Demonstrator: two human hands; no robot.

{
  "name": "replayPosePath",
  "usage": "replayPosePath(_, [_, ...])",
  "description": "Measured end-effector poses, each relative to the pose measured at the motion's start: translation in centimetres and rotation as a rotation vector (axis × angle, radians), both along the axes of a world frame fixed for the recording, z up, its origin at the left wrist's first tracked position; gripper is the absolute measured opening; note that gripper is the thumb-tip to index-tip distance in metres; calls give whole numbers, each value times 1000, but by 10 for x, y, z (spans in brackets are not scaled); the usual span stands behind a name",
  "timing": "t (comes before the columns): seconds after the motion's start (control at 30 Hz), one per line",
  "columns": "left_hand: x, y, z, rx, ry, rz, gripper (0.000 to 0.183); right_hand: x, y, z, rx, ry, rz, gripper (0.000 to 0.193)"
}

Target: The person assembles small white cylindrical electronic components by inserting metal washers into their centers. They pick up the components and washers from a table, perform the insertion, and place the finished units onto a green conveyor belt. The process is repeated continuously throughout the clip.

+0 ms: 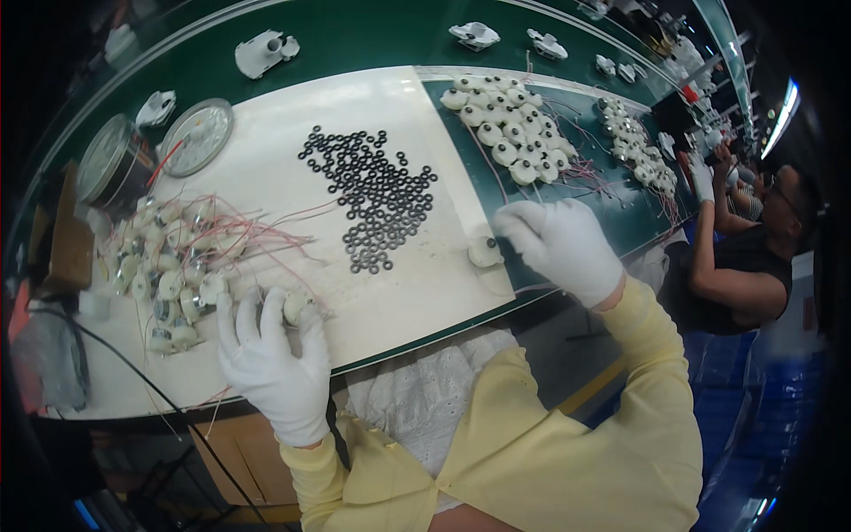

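Down at the near edge of the white work mat (pixel 266 160), the left hand (pixel 270 355) in its white glove curls its fingers around a small round white motor part (pixel 295 306), gripping it at the right fringe of a heap of wired motors (pixel 168 257) whose thin pink and white leads spill across the mat. Over on the right, the right hand (pixel 558 244), gloved the same, hovers at the mat's right edge with its fingers bent and resting against nothing clear; it looks loose, fingertips just beside a single white round piece (pixel 485 252) lying on the mat, but whether they touch it I cannot tell. Between the two hands and a bit farther off, a scatter of black rubber rings (pixel 372 195) spreads over the middle of the mat. Far right, on the green belt (pixel 355 35), sits a pile of finished white round parts (pixel 510 124) with wires trailing. At far left stand a round metal tin (pixel 111 164) and its lid (pixel 197 135). Off to the right, another worker's gloved hand (pixel 702 176) reaches toward a second pile (pixel 634 142).
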State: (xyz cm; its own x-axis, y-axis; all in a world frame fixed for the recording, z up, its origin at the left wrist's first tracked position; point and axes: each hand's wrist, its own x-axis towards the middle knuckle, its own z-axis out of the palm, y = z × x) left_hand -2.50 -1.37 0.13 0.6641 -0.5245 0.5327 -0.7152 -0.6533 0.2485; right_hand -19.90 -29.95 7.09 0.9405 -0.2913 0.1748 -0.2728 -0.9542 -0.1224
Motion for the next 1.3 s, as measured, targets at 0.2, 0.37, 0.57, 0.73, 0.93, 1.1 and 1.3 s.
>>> replayPosePath(0.2, [0,-2,1,4,-47,-20,26,12,26,-8,-57,170,35,33])
replayPosePath(0.37, [-1,-2,1,37,-62,-9,23,0,5,27,36,57,65,26])
replayPosePath(0.57, [0,-3,2,47,-83,-30,23,-22,-117,74,87,129,-118,32])
replayPosePath(0.73, [1,-8,2,42,-76,-42,32,-13,-221,59,324,279,-177,43])
replayPosePath(0.93, [0,-5,5,92,-33,-28,41,36,-242,25,432,253,-337,51])
replayPosePath(1.1, [3,-2,1,102,-17,-26,43,29,-245,10,594,55,-257,57])
replayPosePath(1.3, [-1,-14,18,190,22,-47,47,18,-261,-8,508,25,-291,45])
